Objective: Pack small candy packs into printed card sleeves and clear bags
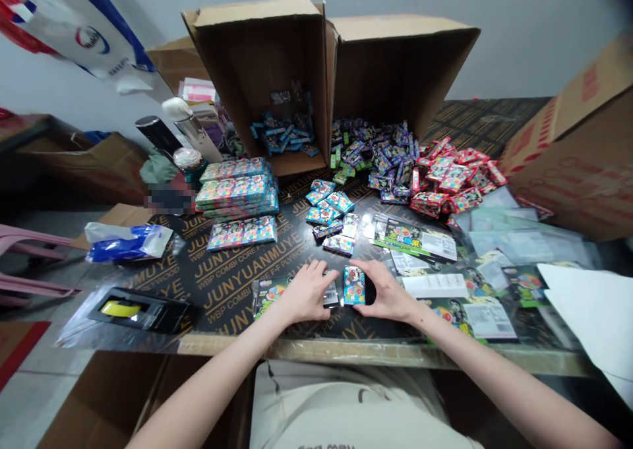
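Observation:
On the table near its front edge, my right hand [387, 292] grips a small blue candy box [354, 285] between its thumb and fingers. To the left of that box, my left hand [309, 293] is over a flat printed package [270, 295] in green and black, thumb and fingers at its opposite edges. The palm and fingers hide much of this package. A small gap separates the blue box from the package's right end. Just beyond both hands lies a loose group of blue and purple boxes [330, 211].
Piles of purple boxes [390, 152] and red boxes [452, 179] lie at the back. Two open cartons [262, 47] stand behind. Wrapped box stacks [235, 195] and a tape dispenser [143, 309] are on the left. Printed sleeves [489, 318] and white paper [588, 324] lie right.

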{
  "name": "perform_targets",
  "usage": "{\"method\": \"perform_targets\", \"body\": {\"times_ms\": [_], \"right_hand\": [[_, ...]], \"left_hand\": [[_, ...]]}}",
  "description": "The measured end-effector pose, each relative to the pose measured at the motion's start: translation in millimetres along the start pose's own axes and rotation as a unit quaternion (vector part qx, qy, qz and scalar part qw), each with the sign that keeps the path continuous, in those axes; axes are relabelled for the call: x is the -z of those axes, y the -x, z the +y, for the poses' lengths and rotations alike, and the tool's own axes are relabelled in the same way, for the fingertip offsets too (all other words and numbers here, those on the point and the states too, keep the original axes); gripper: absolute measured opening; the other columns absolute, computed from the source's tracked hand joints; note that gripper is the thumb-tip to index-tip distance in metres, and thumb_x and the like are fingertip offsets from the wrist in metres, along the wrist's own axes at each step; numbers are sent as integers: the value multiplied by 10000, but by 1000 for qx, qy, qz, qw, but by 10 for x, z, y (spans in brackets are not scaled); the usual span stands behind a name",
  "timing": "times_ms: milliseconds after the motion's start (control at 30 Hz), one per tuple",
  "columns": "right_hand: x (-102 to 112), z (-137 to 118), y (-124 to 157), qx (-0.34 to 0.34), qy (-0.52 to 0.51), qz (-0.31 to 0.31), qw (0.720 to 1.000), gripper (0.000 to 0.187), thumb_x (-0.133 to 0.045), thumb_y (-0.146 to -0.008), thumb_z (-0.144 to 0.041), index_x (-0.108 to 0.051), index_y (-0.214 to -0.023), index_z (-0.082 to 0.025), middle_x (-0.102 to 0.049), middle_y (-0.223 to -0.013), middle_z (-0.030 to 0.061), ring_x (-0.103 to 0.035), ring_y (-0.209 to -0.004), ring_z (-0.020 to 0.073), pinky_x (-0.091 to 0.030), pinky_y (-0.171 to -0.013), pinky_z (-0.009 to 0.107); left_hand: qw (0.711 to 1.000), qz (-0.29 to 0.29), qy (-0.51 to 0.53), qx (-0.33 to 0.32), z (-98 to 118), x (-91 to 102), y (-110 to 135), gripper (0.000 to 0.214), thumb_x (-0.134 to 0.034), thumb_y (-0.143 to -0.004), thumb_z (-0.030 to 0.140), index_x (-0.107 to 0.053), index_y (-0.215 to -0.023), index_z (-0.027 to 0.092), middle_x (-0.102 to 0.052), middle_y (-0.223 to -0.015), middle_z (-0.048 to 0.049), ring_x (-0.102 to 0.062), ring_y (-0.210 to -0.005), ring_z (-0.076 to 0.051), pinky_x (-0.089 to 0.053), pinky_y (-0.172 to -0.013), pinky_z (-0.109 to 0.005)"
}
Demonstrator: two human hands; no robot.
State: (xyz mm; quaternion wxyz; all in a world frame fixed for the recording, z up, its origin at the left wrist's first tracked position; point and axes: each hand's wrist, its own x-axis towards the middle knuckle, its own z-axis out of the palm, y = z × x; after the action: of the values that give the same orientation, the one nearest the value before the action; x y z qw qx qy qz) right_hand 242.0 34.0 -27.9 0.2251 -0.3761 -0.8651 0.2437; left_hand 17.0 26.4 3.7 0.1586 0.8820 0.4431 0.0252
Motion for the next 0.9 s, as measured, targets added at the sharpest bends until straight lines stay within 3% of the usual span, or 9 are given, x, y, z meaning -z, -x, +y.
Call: {"method": "perform_targets", "body": {"times_ms": [167, 333, 567, 767, 900], "right_hand": [[22, -125, -38, -4, 57, -10, 998, 816, -669, -674, -378, -266, -1362, -207, -526, -1120, 123, -480, -1015, 308, -376, -864, 467], [9, -169, -58, -27, 91, 0, 996, 791, -662, -690, -367, -273, -1358, -201, -515, -1133, 133, -460, -1028, 314, -371, -858, 470], [-69, -133, -31, 15, 10, -53, 998, 849, -700, -648, -441, -281, -1342, -188, -513, -1187, 123, -474, -1023, 279, -370, -886, 428], [-190, -33, -35, 29, -27, -23, 999, 829, -707, -646, -442, -300, -1329, -205, -497, -1237, 111, -467, -1080, 265, -347, -933, 427], [-293, -64, -2, -12, -24, 69, 997, 887, -699, -630, -514, -270, -1342, -203, -516, -1221, 129, -463, -1110, 287, -325, -932, 448]], "left_hand": [[997, 36, 66, -1, -14, -27, 13, 591, -648, -534, 231, -447, -1088, 192, -443, -1044, -74, -436, -982, -262, -377, -887, -406], [987, 58, 149, -11, -54, -92, 72, 788, -631, -535, 194, -317, -1258, 201, -416, -1162, -87, -412, -1072, -254, -348, -949, -393], [989, 87, 121, 5, -53, -215, 111, 989, -677, -527, 275, -166, -1372, 210, -430, -1226, -93, -392, -1149, -269, -129, -1067, -484], [989, 112, 91, 36, -107, -300, 141, 1076, -725, -530, 407, -125, -1397, 193, -484, -1159, -93, -437, -1080, -272, -222, -1011, -474], [984, 137, 97, 55, -154, -304, 152, 1080, -740, -532, 449, -140, -1396, 207, -492, -1142, -93, -446, -1051, -274, -273, -968, -454]]}}
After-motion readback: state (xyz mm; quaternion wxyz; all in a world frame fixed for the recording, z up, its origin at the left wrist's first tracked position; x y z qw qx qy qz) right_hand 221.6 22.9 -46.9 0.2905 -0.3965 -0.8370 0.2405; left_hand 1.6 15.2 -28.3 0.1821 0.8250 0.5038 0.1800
